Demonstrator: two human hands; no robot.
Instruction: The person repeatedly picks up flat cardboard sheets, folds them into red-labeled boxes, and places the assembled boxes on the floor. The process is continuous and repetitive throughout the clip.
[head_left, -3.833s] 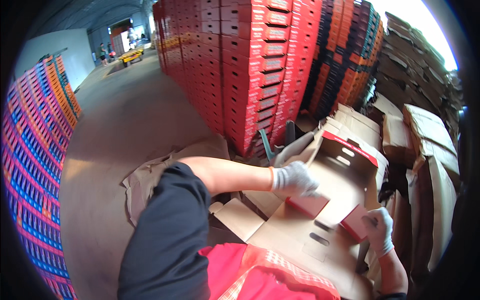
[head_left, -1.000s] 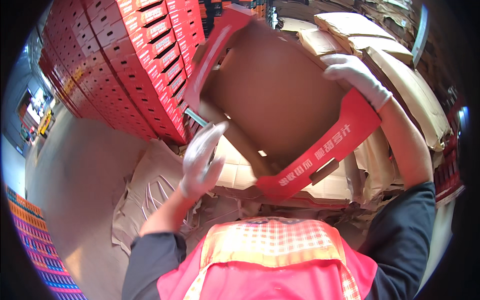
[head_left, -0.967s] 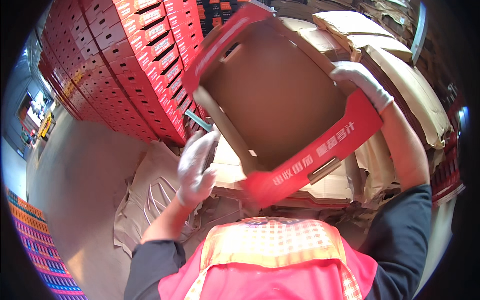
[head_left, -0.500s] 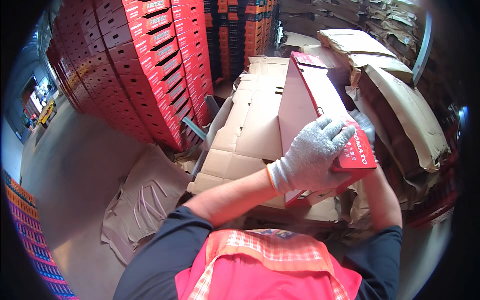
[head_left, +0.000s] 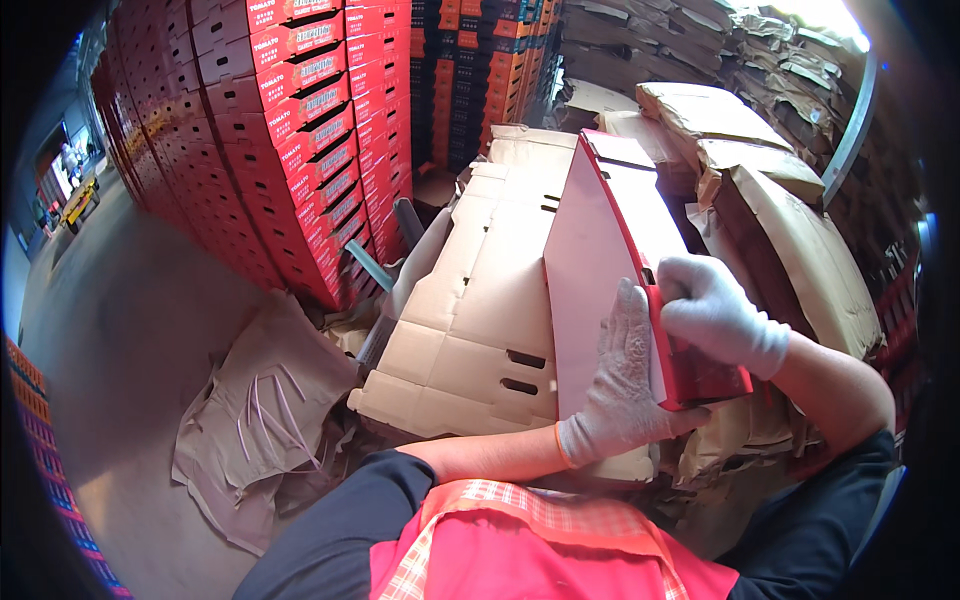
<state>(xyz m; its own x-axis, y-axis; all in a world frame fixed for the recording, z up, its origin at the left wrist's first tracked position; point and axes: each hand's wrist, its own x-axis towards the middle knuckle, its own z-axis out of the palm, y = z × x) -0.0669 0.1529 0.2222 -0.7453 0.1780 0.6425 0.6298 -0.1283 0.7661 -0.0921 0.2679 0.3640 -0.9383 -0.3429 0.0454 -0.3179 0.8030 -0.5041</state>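
A red cardboard box (head_left: pixel 592 235) with a pale inner or bottom panel stands tilted on its side in front of me. My left hand (head_left: pixel 622 385), in a grey-white work glove, holds its near end, with the fingers stretched along the pale panel and the thumb around the lower corner. Closed over the upper red side near a small slot is my gloved right hand (head_left: pixel 712 308), its fingers curled against the cardboard. What the right fingertips touch is hidden. Under the box lies a stack of flat brown cardboard blanks (head_left: pixel 450 330) with cut-out slots.
Tall stacks of red boxes (head_left: pixel 290 150) rise at the left, with dark and orange crates (head_left: pixel 480 70) behind. Paper-wrapped bundles (head_left: pixel 800 240) lean at the right. Brown paper with pale straps (head_left: pixel 265 420) lies on the floor. A pale bar (head_left: pixel 368 265) sticks out by the red stack.
My left hand has moved down from the box's printed top to its pale panel and near corner. My right hand has come from behind the box onto its upper side.
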